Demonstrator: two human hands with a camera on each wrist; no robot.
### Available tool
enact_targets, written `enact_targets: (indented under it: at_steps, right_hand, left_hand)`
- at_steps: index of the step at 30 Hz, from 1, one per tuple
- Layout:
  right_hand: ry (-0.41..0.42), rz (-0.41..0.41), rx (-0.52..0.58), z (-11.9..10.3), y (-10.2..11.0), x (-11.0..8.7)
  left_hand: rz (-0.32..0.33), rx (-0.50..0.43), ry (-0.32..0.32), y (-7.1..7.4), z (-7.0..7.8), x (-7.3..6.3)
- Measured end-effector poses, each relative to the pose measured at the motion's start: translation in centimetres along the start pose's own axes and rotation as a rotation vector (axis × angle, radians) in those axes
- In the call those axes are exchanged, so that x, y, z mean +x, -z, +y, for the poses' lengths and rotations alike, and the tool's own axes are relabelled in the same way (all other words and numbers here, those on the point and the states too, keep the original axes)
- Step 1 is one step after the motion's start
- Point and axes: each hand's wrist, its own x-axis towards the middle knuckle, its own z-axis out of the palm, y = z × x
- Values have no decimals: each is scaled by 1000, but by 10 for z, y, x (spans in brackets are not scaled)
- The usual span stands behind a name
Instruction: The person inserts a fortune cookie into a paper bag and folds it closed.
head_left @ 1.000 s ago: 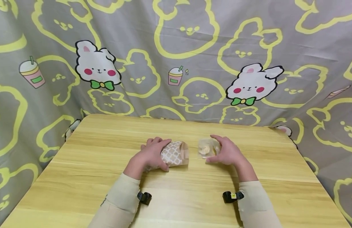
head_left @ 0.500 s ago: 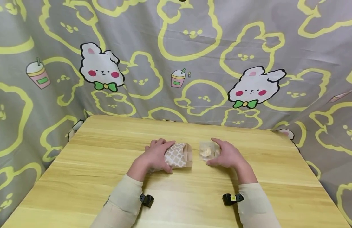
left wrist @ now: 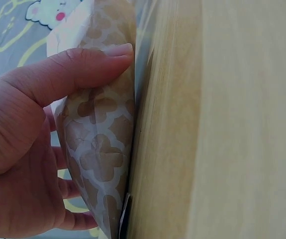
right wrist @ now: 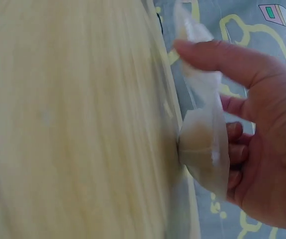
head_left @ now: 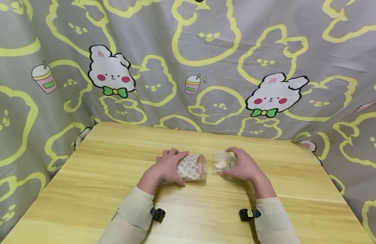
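On my feed, the left hand (head_left: 168, 166) wraps wide around a quatrefoil-print paper bag (head_left: 189, 166) while the right hand (head_left: 244, 166), thumb and fingers spread, grips a translucent packet (head_left: 220, 163).

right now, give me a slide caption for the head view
Left hand grips a patterned bag, right hand a clear packet, at a wooden table.

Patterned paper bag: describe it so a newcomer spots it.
On the wooden table, find the left hand. It grips the patterned paper bag, whose brown end faces the right hand. White-and-tan lattice print sets it apart from the translucent packet held there.
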Motion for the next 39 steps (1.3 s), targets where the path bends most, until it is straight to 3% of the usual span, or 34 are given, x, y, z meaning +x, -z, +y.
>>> enact_targets:
  at_steps: [7,13,19,23,31,39]
  right_hand:
    - [111,5,154,-9,1,-5]
    - [138,-38,205,-19,1,-12]
    - [181,-117,180,-26,2,-12]
    - [161,-158,147,-29,1,-10]
    - [132,-122,30,-38,-7,-3]
    - [133,-122,49,-44,-15,-2]
  left_hand:
    - [0,3,-2,-1,3,1]
    - [-7,-17,-8,-4,6,0]
    - [-9,-3,5,-5,8,0]
    - [-17,5,1,-4,9,0]
    - [-32,28,-5,-5,9,2]
    - [-46,43,-1,-3,9,1]
